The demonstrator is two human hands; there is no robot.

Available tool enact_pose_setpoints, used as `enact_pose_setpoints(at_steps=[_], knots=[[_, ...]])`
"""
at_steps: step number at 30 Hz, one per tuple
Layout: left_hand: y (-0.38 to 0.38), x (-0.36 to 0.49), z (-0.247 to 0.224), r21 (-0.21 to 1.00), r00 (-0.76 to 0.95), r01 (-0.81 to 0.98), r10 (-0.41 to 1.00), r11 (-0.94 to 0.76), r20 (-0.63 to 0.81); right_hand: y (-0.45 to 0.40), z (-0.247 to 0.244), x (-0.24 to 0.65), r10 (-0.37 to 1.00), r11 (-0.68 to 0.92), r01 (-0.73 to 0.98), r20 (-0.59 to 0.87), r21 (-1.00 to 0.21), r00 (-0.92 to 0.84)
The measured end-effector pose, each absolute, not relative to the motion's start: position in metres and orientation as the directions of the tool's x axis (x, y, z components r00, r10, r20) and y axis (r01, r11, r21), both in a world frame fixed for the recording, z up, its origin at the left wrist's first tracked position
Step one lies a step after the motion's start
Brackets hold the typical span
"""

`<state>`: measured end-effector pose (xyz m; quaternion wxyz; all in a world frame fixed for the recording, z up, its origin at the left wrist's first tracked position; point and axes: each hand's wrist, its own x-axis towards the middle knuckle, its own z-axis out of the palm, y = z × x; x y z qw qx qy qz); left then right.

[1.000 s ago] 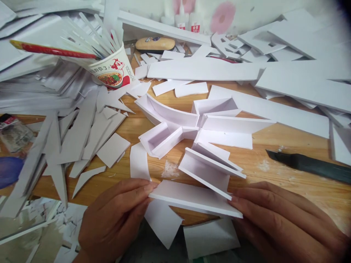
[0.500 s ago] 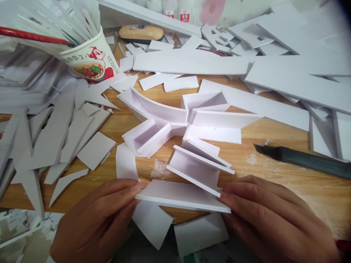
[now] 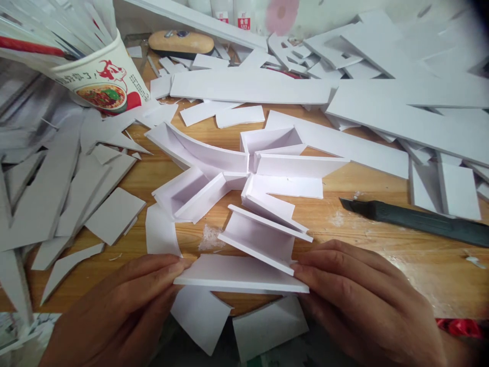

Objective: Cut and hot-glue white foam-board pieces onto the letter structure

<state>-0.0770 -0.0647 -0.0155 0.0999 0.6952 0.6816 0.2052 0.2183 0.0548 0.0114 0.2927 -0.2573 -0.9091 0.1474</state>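
A long white foam-board strip point(image 3: 244, 272) is pinched between my two hands near the table's front edge. My left hand point(image 3: 126, 300) grips its left end, fingers pressed together. At the other end my right hand point(image 3: 359, 300) holds on, its fingertips also beside the corner of a channel-shaped foam-board piece point(image 3: 260, 237). Just beyond lies a star-like assembly of upright white foam-board walls point(image 3: 217, 155), with several arms meeting in the middle. Two loose white pieces, a left one point(image 3: 200, 316) and a right one point(image 3: 270, 326), jut over the front edge beneath the strip.
A black utility knife point(image 3: 412, 219) lies on the right. White offcuts point(image 3: 64, 178) cover the left side, and larger boards point(image 3: 412, 112) pile up at the back right. A paper cup point(image 3: 107, 81) full of tools stands back left, near a tan case point(image 3: 181, 43).
The whole scene has shifted slightly left in view. Both hands still hold the strip in much the same place among the pieces.
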Motion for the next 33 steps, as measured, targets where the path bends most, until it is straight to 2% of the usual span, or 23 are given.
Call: enact_pose_setpoints(at_steps=[5, 11, 20, 23, 28, 33], knots=[[-0.063, -0.08, -0.015, 0.402, 0.023, 0.911, 0.986, -0.088, 0.165, 0.055, 0.011, 0.218, 0.564, 0.819, 0.395, 0.455, -0.416, -0.689], [-0.056, -0.07, -0.014, 0.379, -0.035, 0.924, 0.974, -0.054, 0.223, 0.055, 0.01, 0.212, 0.598, 0.788, 0.393, 0.441, -0.474, -0.669], [-0.036, -0.05, 0.003, 0.309, -0.073, 0.948, 0.896, -0.074, 0.437, 0.055, 0.009, 0.208, 0.652, 0.718, 0.348, 0.409, -0.603, -0.638], [-0.034, -0.043, 0.003, 0.337, -0.095, 0.94, 0.911, -0.05, 0.4, 0.054, 0.008, 0.208, 0.67, 0.69, 0.334, 0.39, -0.643, -0.632], [-0.039, -0.037, -0.006, 0.518, -0.236, 0.855, 0.863, -0.036, 0.448, 0.054, 0.006, 0.209, 0.658, 0.697, 0.292, 0.422, -0.655, -0.624], [-0.041, -0.044, -0.012, 0.515, -0.145, 0.844, 0.861, -0.149, 0.487, 0.054, 0.005, 0.209, 0.647, 0.719, 0.299, 0.448, -0.627, -0.617]])
